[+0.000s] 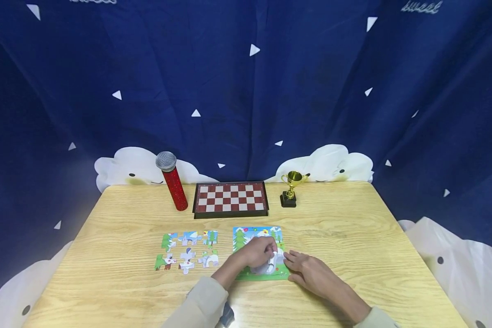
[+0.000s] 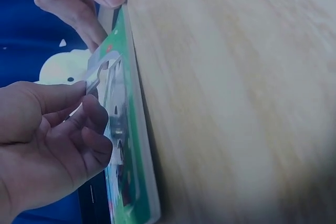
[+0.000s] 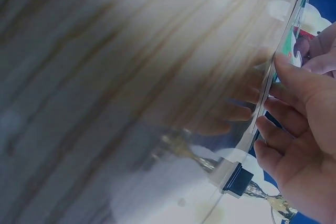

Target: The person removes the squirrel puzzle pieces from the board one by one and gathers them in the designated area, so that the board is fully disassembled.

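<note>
A jigsaw puzzle board (image 1: 239,237) with a green border and a forest picture lies in front of me. Over its right half my left hand (image 1: 257,252) pinches a puzzle piece (image 1: 273,261) between thumb and fingertips. In the left wrist view the piece (image 2: 97,80) is tilted up from the board, with a pale underside showing. My right hand (image 1: 309,273) lies at the board's right edge, fingers relaxed and fingertips right at the border. The right wrist view shows the right thumb and fingers (image 3: 278,148) low along the tabletop.
Several loose puzzle pieces (image 1: 187,260) lie in two rows left of the board. Behind stand a red microphone (image 1: 175,189), a chessboard (image 1: 231,198) and a small gold trophy (image 1: 289,197) on the wooden table (image 1: 352,228). A dark blue curtain (image 1: 213,68) hangs beyond.
</note>
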Action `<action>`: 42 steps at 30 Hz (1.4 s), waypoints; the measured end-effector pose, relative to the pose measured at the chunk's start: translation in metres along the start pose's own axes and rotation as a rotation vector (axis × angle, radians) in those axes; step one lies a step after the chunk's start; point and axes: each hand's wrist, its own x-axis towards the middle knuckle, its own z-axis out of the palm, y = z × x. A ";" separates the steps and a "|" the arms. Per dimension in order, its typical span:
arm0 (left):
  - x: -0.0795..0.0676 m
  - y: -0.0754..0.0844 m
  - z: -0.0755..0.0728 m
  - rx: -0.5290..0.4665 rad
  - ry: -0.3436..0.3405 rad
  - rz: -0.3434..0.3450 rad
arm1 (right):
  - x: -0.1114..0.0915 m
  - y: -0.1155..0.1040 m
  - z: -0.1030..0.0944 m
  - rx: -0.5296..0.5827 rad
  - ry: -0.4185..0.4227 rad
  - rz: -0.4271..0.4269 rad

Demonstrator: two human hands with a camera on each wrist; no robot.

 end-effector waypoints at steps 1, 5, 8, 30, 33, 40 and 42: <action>0.000 0.000 -0.001 -0.004 -0.003 0.000 | 0.000 0.000 0.000 0.001 -0.001 0.000; -0.003 -0.001 -0.006 -0.027 -0.012 0.018 | 0.002 -0.001 -0.002 0.003 -0.012 0.003; -0.005 -0.005 -0.010 -0.048 -0.017 0.028 | 0.002 -0.001 -0.002 -0.001 -0.019 0.007; -0.047 -0.039 -0.058 -0.135 -0.047 0.038 | 0.002 -0.001 -0.002 0.014 -0.033 0.030; -0.056 -0.047 -0.068 -0.072 -0.034 0.024 | 0.001 -0.001 -0.002 0.016 -0.035 0.034; -0.078 -0.063 -0.085 -0.044 -0.085 -0.016 | 0.001 0.000 0.000 0.013 -0.014 0.027; -0.083 -0.066 -0.088 -0.017 -0.096 -0.024 | 0.001 -0.001 0.000 0.012 -0.008 0.024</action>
